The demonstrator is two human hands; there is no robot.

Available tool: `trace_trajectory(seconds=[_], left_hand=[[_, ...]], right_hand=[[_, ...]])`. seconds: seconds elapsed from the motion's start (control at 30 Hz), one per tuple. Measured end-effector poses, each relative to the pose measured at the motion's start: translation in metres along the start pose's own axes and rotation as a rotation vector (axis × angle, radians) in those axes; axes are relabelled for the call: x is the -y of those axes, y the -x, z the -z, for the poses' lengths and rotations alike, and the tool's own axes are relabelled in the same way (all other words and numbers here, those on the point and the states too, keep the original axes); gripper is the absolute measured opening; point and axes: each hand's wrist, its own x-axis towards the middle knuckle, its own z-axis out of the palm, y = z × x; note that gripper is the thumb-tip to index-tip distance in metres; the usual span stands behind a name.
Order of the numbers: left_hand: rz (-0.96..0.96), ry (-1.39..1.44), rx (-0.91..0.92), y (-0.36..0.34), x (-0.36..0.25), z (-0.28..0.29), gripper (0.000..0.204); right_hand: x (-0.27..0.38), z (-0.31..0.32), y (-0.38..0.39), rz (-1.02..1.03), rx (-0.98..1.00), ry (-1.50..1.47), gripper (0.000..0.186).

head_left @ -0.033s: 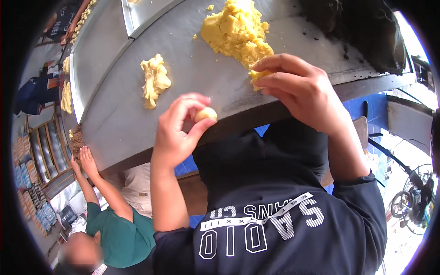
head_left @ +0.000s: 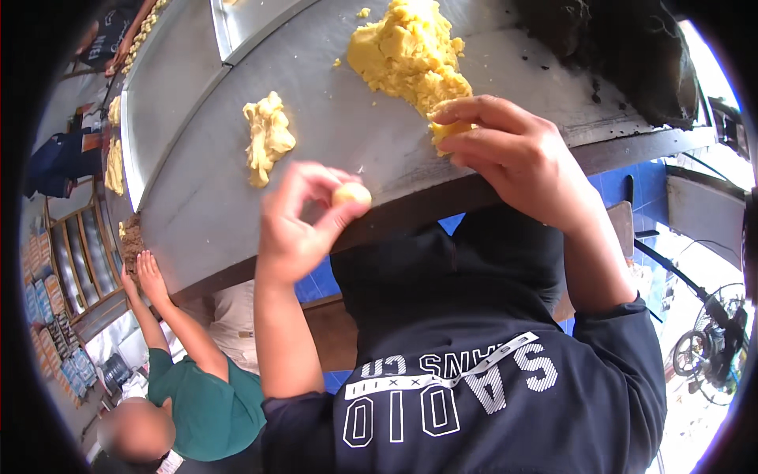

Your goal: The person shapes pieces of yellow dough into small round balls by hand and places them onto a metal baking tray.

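Note:
My left hand (head_left: 308, 217) holds a small pale dough ball (head_left: 352, 197) between curled fingers and thumb, just above the near edge of the metal table (head_left: 197, 229); it is slightly motion-blurred. My right hand (head_left: 521, 162) pinches a lump of yellow dough (head_left: 444, 126) at the lower end of the large crumbly yellow dough pile (head_left: 403, 47). A separate paler, softer piece of dough (head_left: 268, 138) lies on the table to the left of the pile, above my left hand.
Metal trays (head_left: 170, 110) line the table's left side. A dark bag (head_left: 608, 55) lies top right. A co-worker in green (head_left: 201, 403) has hands by brown crumbly stuff (head_left: 132, 237); others (head_left: 59, 158) work farther left. A fan (head_left: 711, 347) stands below right.
My left hand with the dough ball has shifted very slightly left. My right hand has barely moved.

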Motion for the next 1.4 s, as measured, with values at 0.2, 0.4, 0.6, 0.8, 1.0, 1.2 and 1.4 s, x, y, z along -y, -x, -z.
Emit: trace_trajectory(seconds=[0.2, 0.4, 0.6, 0.8, 1.0, 1.2, 1.4], left_hand=[[0.059, 0.346, -0.599, -0.07, 0.047, 0.067, 0.047], [-0.046, -0.654, -0.369, -0.056, 0.108, 0.096, 0.027], [0.233, 0.209, -0.453, -0.061, 0.101, 0.105, 0.029], [0.466, 0.117, -0.332, -0.059, 0.081, 0.087, 0.038], [0.544, -0.042, -0.227, -0.06, 0.072, 0.092, 0.03], [0.339, 0.241, -0.345, -0.047, 0.096, 0.115, 0.019], [0.478, 0.522, -0.783, -0.012, 0.122, 0.135, 0.022]], right_hand=[[0.013, 0.0, -0.002, -0.01, -0.032, 0.423, 0.02], [0.0, 0.051, 0.02, -0.081, -0.131, 0.398, 0.026], [-0.015, 0.035, 0.031, -0.014, -0.051, 0.337, 0.028], [-0.016, 0.002, 0.002, 0.1, -0.03, 0.416, 0.031], [-0.013, 0.003, 0.008, 0.089, -0.091, 0.435, 0.032], [-0.011, 0.003, 0.005, 0.067, -0.053, 0.392, 0.034], [-0.012, 0.0, 0.005, 0.052, -0.117, 0.402, 0.027]])
